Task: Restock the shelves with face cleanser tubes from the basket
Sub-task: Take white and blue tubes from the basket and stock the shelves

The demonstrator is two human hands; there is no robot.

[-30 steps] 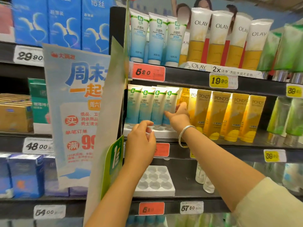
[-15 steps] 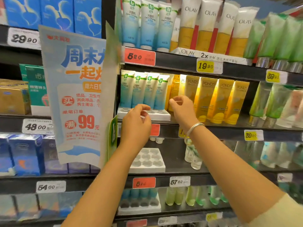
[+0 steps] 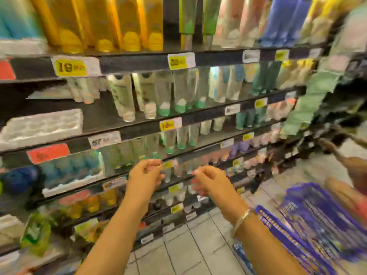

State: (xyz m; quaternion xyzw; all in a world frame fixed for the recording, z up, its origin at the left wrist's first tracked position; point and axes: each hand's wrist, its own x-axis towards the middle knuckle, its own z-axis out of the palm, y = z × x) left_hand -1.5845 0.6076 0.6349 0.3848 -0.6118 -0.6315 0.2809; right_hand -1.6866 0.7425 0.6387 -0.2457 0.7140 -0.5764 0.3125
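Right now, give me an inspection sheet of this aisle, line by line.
Surface: dark shelves with price tags; pale tiled floor.
Job's things: purple basket at lower right, contents blurred; empty white tray on a shelf at left.
Clutter: yellow tubes on top shelf, clear and green tubes below.
Grippers: left hand and right hand loosely curled, apart, apparently holding nothing.
Cables: nothing seen.
Surroundings: heavy motion blur; someone's green garment at right.
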